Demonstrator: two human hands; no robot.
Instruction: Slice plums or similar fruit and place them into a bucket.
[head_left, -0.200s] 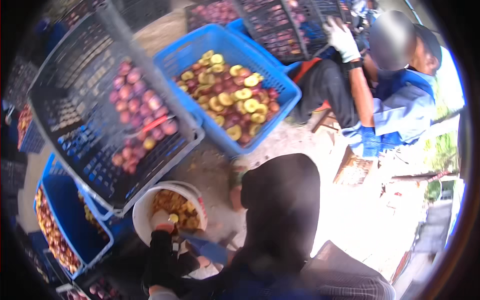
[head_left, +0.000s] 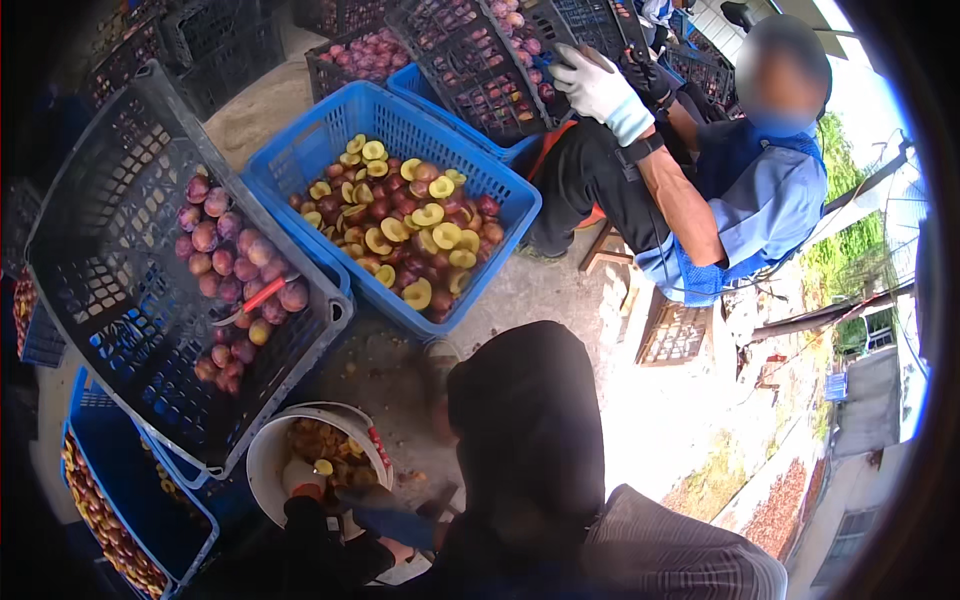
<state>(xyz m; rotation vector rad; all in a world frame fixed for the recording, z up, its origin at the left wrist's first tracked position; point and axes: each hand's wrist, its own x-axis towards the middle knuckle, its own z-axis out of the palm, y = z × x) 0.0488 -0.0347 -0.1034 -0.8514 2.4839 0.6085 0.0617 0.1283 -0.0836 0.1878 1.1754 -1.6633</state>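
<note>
Biggest thing here is the black plastic lattice crate (head_left: 120, 250). It's leaning steeply against the stack on the left, with whole purple-red plums (head_left: 225, 260) piling up along its lower side and a red-handled tool (head_left: 255, 297) lying among them. Next to it the blue plastic crate (head_left: 500, 215) is sitting on the concrete floor (head_left: 560, 290), holding halved fruit with the yellow faces up. Across from it a co-worker in a blue shirt (head_left: 770, 200) is sitting and resting a white-gloved hand (head_left: 597, 88) on another dark crate.

Closer in, the round white plastic bucket (head_left: 262, 450) is sitting at the foot of the leaning crate, partly filled with brownish-yellow scraps. The left hand (head_left: 300, 478), in a pale glove with a red cuff, is dipping over the bucket's near edge, just beside a small yellow fruit piece (head_left: 323, 467). Its fingers are curling downward, but I can't tell if they're pinching anything. The right hand (head_left: 392, 522), in a blue glove, is hovering just right of the bucket. I can't tell whether those fingers are spread or closed either.

What's worrying me is that crate tilting right above the bucket. One bump from an elbow and I'd guess plums are rolling out onto the floor. If the blue glove is hiding a blade, two hands that close together are asking for a nick.
</note>
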